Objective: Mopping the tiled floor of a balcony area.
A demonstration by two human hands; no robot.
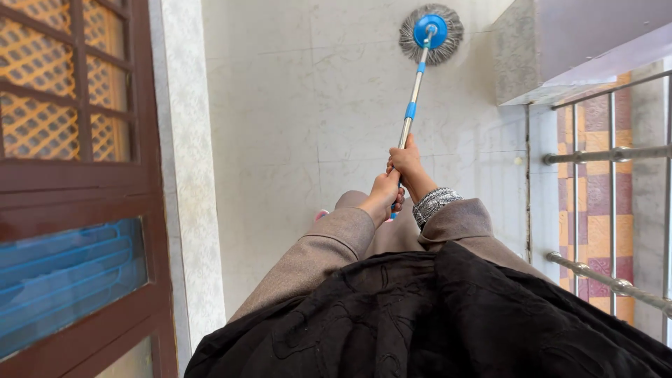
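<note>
Head cam looking straight down: left of the mop handle (411, 105) there's one brown wooden door (77, 196) with a lattice panel up top and a blue pane lower down. Left hand (383, 196) is wrapped tight round the bottom of the handle, fingers fully curled. Right hand (406, 162) grips the same handle just above it, also closed, the two touching. One round grey mop head (431, 33) sits flat on the pale tiled floor (294, 105) at the far end. Right of the handle, a metal railing (616, 154).

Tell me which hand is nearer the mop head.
Right. The right hand grips the handle higher up, closer to the mop head; the left hand holds just below it, farther away.
</note>
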